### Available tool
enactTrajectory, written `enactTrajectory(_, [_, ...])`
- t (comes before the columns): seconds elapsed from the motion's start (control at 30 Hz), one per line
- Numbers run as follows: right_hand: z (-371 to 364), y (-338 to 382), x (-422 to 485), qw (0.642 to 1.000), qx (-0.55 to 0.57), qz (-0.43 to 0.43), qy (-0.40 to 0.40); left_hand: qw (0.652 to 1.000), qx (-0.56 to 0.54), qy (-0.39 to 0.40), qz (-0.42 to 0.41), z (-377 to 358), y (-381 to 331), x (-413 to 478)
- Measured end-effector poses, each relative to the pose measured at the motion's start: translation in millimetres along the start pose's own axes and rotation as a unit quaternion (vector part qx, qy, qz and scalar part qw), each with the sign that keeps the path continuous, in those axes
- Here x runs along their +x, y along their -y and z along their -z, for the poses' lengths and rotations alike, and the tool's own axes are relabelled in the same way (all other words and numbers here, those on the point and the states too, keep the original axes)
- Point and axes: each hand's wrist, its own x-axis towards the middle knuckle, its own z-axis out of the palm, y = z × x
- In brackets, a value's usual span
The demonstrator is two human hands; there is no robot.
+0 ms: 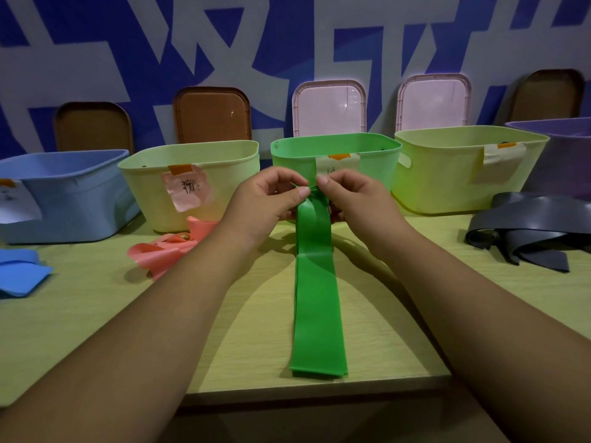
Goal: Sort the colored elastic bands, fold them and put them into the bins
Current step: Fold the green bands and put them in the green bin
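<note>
A long green elastic band [316, 302] lies doubled on the table, running from the near edge up to my hands. My left hand [271, 199] and my right hand [348, 199] both pinch its far end, raised just in front of the green bin [377, 164]. A pink band [166, 247] lies crumpled at the foot of the pale yellow bin [224, 177]. At the left edge, blue bands [19, 273] lie stacked in front of the blue bin [80, 199]. Dark grey bands [537, 228] are piled at the right.
A yellow-green bin [447, 174] and a purple bin [569, 155] stand at the back right. Brown and pink lids [329, 107] lean against the blue-and-white wall behind the row of bins. The table's near edge [319, 394] is just beyond the band's end.
</note>
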Motion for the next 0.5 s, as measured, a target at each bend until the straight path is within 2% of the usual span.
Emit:
enactTrajectory(0.3, [1.4, -3.5, 3.8, 1.0, 0.005, 0.014, 0.006, 0.997, -0.025, 0.0, 0.072, -4.1, -1.7, -1.9])
enactTrajectory(0.5, [0.7, -3.9, 4.6, 1.0, 0.011, 0.017, 0.01, 0.998, -0.012, -0.017, 0.06, -2.4, -2.9, -1.5])
